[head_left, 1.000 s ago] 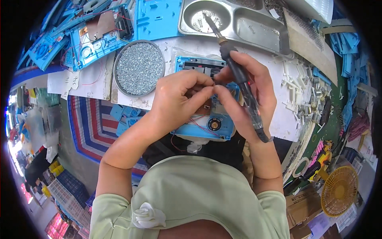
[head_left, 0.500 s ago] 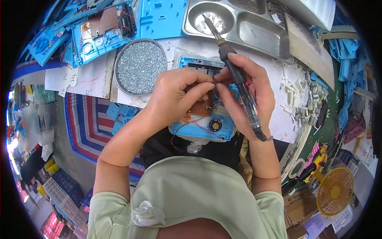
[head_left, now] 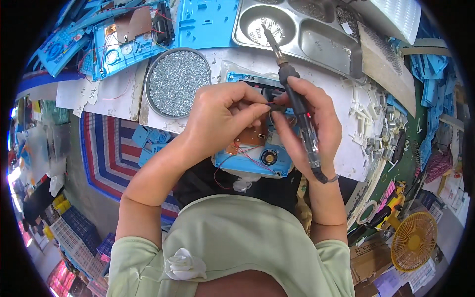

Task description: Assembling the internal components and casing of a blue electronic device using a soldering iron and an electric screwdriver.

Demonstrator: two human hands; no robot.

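Observation:
A blue plastic housing (head_left: 230, 163) lies in front of me, with a brown circuit board (head_left: 253, 135), thin red wires and a small round speaker (head_left: 268, 157) in it. Over its far part, my left hand (head_left: 217, 115) is closed in a pinch; what its fingertips hold is too small to make out. My right hand (head_left: 324, 121) has a dark electric screwdriver (head_left: 297, 99) lodged between thumb and fingers, its bit pointing away from me. A red light glows on the tool. The right fingertips meet the left ones and partly hide the housing's far side.
Left of the housing stands a round tray (head_left: 179, 84) of small screws. A steel compartment tray (head_left: 324, 42) with small metal parts is behind. White plastic pieces (head_left: 363, 111) lie at the right, more blue housings (head_left: 123, 47) at the far left, a yellow fan (head_left: 414, 245) lower right.
The view has shifted slightly, so the table things sit a little further right. Both hands stay together over the housing, with only small finger movements; the screwdriver remains in my right hand.

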